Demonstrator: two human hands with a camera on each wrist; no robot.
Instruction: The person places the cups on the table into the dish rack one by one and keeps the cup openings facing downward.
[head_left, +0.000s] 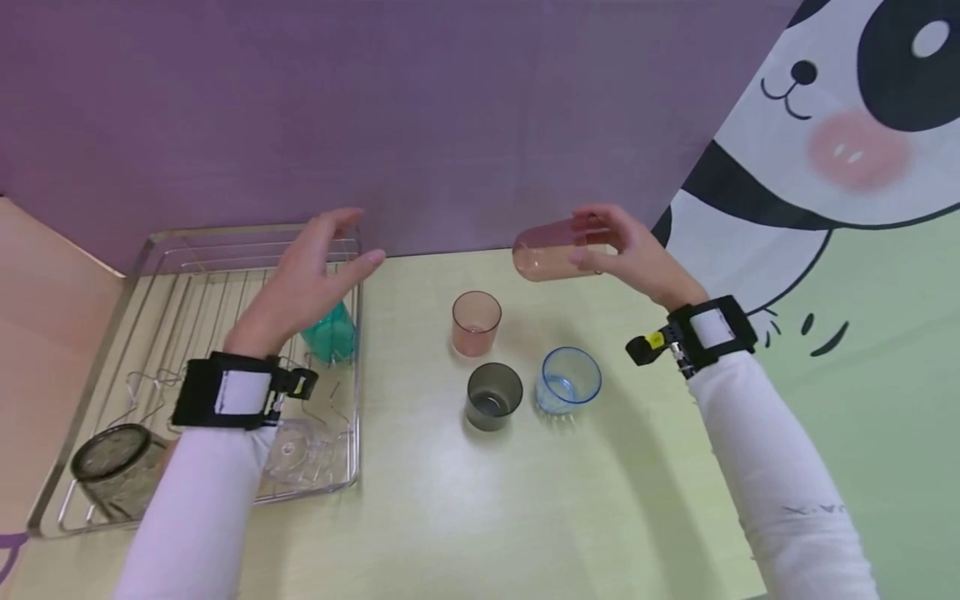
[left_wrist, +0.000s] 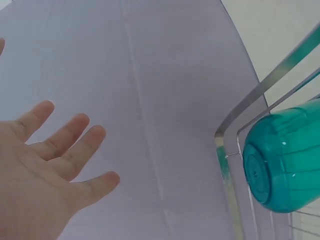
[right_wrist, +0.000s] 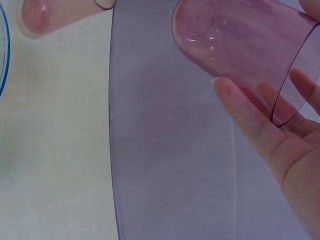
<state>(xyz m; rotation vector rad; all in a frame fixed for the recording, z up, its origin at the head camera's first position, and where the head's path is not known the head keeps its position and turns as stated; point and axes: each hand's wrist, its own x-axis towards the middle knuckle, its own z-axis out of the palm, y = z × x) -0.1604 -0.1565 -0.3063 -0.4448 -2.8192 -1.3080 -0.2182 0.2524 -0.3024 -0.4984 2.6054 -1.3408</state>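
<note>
My right hand [head_left: 626,254] grips a clear pink cup [head_left: 551,250] near its rim, lying sideways in the air with its base pointing left. The right wrist view shows the thumb and fingers around that pink cup [right_wrist: 240,45]. My left hand [head_left: 300,275] is raised over the wire rack with fingers spread, holding nothing. Below it, a teal cup [head_left: 332,333] leans in the rack, partly hidden by the hand. On the table stand a second pink cup [head_left: 476,323], a grey cup [head_left: 494,397] and a blue-rimmed clear cup [head_left: 567,380].
A metal wire dish rack [head_left: 358,450] occupies the left of the table. In its near part lie a dark grey glass [head_left: 120,467] and a clear glass [head_left: 300,450]. A purple cloth wall [head_left: 420,125] rises behind the table, with a panda picture [head_left: 847,158] at the right.
</note>
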